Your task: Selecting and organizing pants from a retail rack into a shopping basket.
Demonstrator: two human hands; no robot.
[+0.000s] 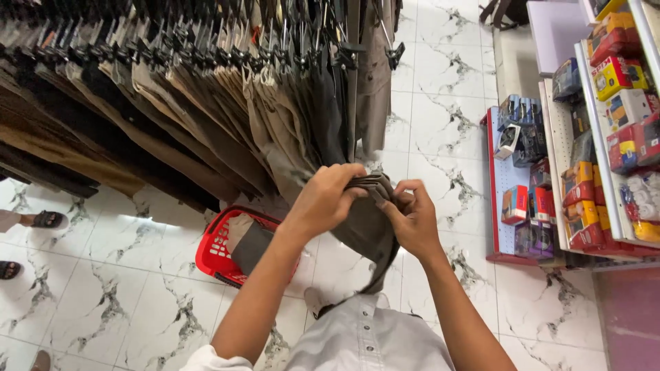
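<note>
Hands [330, 199] over white marble floor [440, 82]

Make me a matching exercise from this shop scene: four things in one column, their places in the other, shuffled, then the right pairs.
Things:
1. folded trousers
2. red basket
3. hanging trousers
4. boxes

Places:
A. on the shelves at the right
B. on the floor under the rack
C. held between the left hand and right hand
D. clipped to hangers on the rack, upper left

Pairs: 1-C, 2-B, 3-D, 4-A
</note>
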